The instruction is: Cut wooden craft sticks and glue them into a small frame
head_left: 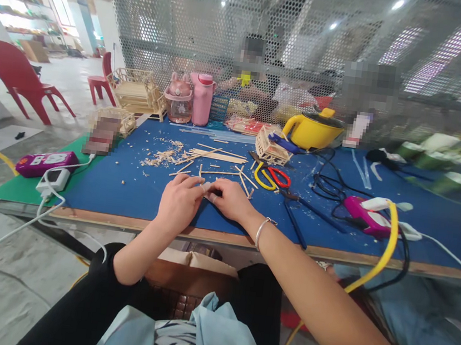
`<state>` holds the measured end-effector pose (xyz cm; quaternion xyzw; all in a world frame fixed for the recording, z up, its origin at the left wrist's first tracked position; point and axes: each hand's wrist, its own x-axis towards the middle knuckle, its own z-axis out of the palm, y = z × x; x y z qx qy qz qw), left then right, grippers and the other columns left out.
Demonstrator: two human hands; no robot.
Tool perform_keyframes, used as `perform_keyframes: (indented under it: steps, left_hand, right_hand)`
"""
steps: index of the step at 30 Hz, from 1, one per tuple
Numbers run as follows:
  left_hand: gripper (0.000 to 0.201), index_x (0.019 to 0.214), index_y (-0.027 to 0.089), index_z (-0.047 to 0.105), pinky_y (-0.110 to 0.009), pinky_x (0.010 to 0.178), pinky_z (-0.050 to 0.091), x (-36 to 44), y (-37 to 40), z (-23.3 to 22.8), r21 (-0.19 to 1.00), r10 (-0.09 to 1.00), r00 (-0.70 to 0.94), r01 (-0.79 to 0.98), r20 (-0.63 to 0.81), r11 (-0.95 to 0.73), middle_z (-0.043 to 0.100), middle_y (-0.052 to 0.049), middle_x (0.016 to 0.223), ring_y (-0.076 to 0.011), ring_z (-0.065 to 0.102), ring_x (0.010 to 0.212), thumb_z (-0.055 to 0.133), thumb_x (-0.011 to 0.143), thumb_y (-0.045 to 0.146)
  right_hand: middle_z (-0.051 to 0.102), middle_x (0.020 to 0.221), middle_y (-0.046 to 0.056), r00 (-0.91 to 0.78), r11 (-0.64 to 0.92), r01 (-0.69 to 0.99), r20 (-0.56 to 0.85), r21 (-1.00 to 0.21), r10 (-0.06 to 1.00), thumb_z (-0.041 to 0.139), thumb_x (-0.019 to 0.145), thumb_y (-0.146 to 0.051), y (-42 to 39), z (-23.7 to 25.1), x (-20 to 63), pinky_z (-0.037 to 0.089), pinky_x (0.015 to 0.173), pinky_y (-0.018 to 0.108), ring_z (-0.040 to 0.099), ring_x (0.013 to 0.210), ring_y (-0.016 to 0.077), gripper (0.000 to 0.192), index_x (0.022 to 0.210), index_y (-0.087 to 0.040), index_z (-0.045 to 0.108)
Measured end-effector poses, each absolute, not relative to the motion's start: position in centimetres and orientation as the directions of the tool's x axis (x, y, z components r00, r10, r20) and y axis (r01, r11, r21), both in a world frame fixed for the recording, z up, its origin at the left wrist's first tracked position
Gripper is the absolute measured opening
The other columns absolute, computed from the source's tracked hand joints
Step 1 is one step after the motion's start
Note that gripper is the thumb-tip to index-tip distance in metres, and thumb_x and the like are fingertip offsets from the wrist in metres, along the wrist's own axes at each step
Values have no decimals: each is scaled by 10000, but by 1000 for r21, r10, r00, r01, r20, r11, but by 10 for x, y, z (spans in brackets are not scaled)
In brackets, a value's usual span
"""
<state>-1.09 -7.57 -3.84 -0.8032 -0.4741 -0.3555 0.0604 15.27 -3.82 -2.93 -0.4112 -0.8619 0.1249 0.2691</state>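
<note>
Over the near part of the blue work mat, my left hand [183, 197] and my right hand [229, 199] meet at the fingertips. Both are closed in a pinch, and the fingers hide whatever small piece is between them. Just beyond the fingertips, thin wooden sticks [220, 173] lie in a rough frame shape; whether it touches my fingers I cannot tell. More flat wooden strips [218, 156] lie farther back, beside a heap of wood scraps [165, 156]. Right of my hands are yellow-and-red-handled pliers [267, 176] and a dark-handled tool [294, 197].
A small wooden basket-like frame [273, 144] and a yellow pot [315, 130] stand at the back. Pink bottles [202, 99] are at back left. Purple power strips [46, 164] with cables flank both sides. People sit beyond the perforated metal screen [168, 30].
</note>
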Motion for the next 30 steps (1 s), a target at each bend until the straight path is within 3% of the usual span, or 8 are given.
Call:
perform_keyframes:
  steps: [4,8,12,18,24,27,29,30]
  left_hand:
    - [275,1010,231,706,-407,891,446,-11,-77,-40,201,715,306,824,629,-530,658,-59,1155,-242,529,989,470,875,194]
    - [286,1074,224,673,-408,942,432,-12,-75,-41,258,709,294,788,641,-559,622,-67,1215,-237,524,1060,481,866,184]
    - [437,1270,175,530,-387,993,411,-10,-80,-36,434,701,106,717,705,-545,575,-110,1256,-231,506,1154,540,848,288]
    - [259,1003,205,701,-288,826,522,3,-99,-24,763,832,3,397,554,-509,715,-52,1001,-185,658,913,565,837,351]
    - [268,976,184,713,-273,731,549,20,-105,-27,868,893,-89,297,441,-399,734,-58,953,-187,683,826,585,813,353]
    - [290,976,169,702,-261,693,551,23,-101,-33,913,922,-103,215,373,-346,741,-55,873,-176,688,765,576,813,374]
    - [293,948,162,701,-256,674,547,24,-98,-35,931,938,-73,175,338,-321,739,-53,822,-177,687,747,577,808,386]
    - [290,935,161,702,-257,671,543,24,-97,-35,935,944,-45,167,326,-314,737,-53,810,-178,685,740,578,805,388]
  right_hand:
    - [601,687,16,-520,632,637,360,-440,775,603,773,-136,-37,-30,153,370,641,243,521,679,130,71,723,-147,651]
    - [617,708,19,-531,642,629,361,-438,767,607,772,-129,-38,-29,153,388,661,248,534,697,137,60,742,-152,652]
    - [659,817,43,-441,651,612,490,-449,752,576,817,-157,-50,-17,154,422,744,278,570,789,160,70,814,-168,645]
    - [676,845,61,-455,713,649,615,-266,644,540,851,-183,-80,3,155,439,762,312,573,824,193,100,874,-187,637]
    - [696,829,66,-463,634,753,541,-178,702,569,855,-282,-103,12,169,449,740,318,603,794,203,139,868,-176,657]
    - [698,912,54,-348,522,820,518,-237,782,594,834,-360,-97,18,200,457,761,297,621,831,189,250,1025,-202,630]
    - [694,896,45,-174,317,909,446,-270,878,488,892,-355,-79,22,228,457,723,264,628,784,159,238,1029,-209,618]
    - [688,934,57,-102,198,956,388,-217,916,423,919,-331,-67,24,242,451,737,260,628,814,158,253,1023,-203,616]
